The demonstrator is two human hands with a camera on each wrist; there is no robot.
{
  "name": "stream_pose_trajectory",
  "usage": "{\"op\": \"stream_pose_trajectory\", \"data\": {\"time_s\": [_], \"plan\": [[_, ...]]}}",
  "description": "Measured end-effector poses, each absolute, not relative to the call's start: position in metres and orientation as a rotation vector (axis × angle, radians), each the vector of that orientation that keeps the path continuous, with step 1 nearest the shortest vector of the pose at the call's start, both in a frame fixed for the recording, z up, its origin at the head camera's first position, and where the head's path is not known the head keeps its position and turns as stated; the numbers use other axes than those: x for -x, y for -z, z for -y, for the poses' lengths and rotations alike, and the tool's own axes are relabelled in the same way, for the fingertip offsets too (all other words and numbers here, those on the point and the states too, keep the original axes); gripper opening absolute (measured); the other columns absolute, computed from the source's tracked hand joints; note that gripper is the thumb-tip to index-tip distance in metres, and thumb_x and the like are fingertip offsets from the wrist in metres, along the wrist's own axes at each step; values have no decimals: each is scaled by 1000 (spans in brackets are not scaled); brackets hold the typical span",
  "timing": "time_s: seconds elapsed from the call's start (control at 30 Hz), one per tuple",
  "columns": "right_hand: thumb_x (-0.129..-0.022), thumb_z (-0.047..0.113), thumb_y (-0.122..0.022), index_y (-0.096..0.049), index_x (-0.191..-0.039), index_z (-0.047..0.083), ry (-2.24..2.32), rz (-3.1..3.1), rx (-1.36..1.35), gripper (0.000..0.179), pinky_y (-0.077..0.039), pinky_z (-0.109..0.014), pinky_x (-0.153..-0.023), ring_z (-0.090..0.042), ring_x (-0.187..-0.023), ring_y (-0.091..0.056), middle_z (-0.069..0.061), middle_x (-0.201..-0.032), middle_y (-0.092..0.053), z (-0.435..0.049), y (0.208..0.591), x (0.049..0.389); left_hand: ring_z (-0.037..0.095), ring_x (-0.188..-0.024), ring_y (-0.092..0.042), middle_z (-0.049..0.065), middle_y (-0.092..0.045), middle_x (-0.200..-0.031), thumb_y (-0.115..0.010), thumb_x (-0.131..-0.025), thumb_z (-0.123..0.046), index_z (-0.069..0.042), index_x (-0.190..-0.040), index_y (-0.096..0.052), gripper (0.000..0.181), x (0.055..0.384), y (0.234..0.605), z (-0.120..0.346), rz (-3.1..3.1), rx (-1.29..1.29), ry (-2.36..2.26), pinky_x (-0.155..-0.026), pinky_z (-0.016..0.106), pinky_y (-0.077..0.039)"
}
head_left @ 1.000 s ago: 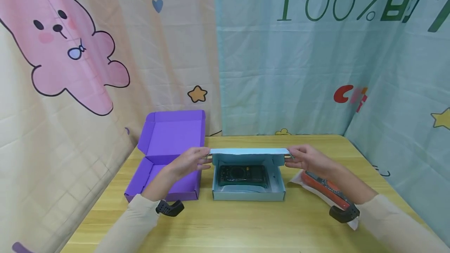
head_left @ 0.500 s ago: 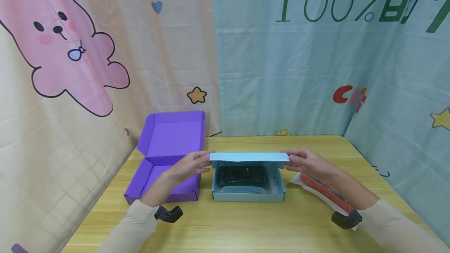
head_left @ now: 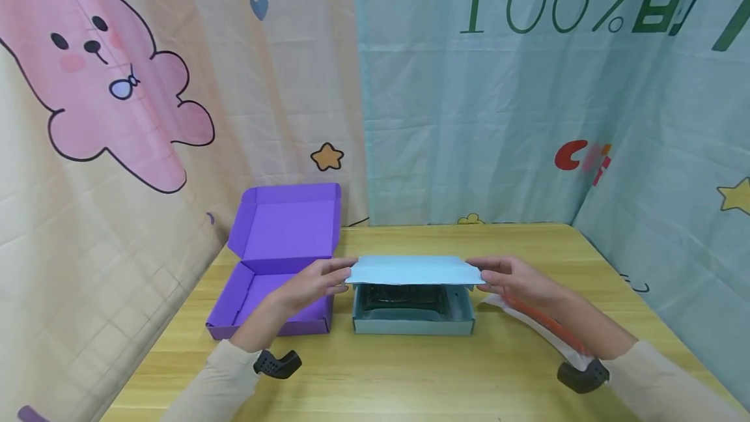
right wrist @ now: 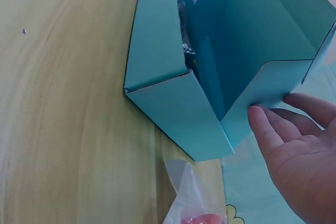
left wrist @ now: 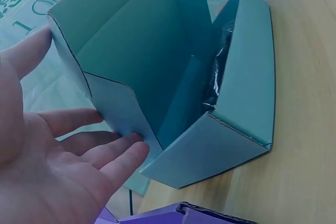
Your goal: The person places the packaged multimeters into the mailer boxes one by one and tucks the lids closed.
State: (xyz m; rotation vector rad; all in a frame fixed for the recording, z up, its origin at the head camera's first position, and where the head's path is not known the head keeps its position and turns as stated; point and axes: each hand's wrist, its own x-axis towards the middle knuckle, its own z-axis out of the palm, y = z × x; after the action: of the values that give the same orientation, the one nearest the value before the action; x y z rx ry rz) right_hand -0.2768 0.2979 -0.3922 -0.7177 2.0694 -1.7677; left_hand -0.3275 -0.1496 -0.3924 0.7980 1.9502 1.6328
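Note:
A light blue cardboard box stands mid-table, its lid tilted forward and partly down. Inside lies a black multimeter in clear plastic, mostly shaded by the lid. My left hand is at the lid's left end; in the left wrist view its thumb touches the lid's edge and its straight fingers press the side flap. At the other end, my right hand has extended fingers against the right side flap. Its thumb is out of the right wrist view.
An open purple box stands left of the blue one, beside my left forearm. Under my right forearm lies a red item in a clear plastic bag, partly hidden. Curtains hang behind the wooden table.
Both hands have brought the blue lid forward and down, so its top now shows and the multimeter is more covered. The box body and purple box have stayed in place.

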Motion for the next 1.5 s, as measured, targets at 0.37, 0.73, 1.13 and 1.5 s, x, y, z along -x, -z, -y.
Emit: {"op": "stream_pose_trajectory", "data": {"time_s": [0.37, 0.73, 1.13, 1.5], "plan": [[-105, 16, -61, -39, -156, -5, 1652, -2234, 660, 59, -49, -25, -101, -47, -145, -32, -28, -163, -28, -296, 398, 266, 40, -149, -30, 15, -31, -165, -61, -106, -33, -2, -160, -36, 66, 320, 407, 152, -2092, -820, -1559, -118, 54, -33], [-103, 16, -67, -41, -154, -6, 1584, -2263, 639, 61, -46, -21, -101, -46, -145, -35, -28, -160, -34, -298, 407, 266, 41, -147, -32, 18, -30, -165, -62, -106, -27, 0, -160, -34, 66, 315, 420, 152, -2075, -829, -1575, -118, 57, -30], [-103, 11, -65, -34, -155, -11, 1636, -2169, 660, 65, -46, -22, -103, -50, -146, -26, -32, -162, -27, -297, 414, 264, 42, -147, -33, 21, -32, -163, -65, -104, -20, 4, -157, -36, 65, 312, 423, 151, -2049, -810, -1613, -120, 56, -27], [-104, 14, -66, -28, -158, -9, 1614, -2137, 626, 70, -46, -23, -104, -49, -149, -21, -31, -164, -22, -295, 417, 262, 42, -147, -33, 24, -36, -161, -66, -104, -20, 8, -155, -38, 64, 308, 422, 150, -2092, -800, -1589, -117, 52, -34]]}}
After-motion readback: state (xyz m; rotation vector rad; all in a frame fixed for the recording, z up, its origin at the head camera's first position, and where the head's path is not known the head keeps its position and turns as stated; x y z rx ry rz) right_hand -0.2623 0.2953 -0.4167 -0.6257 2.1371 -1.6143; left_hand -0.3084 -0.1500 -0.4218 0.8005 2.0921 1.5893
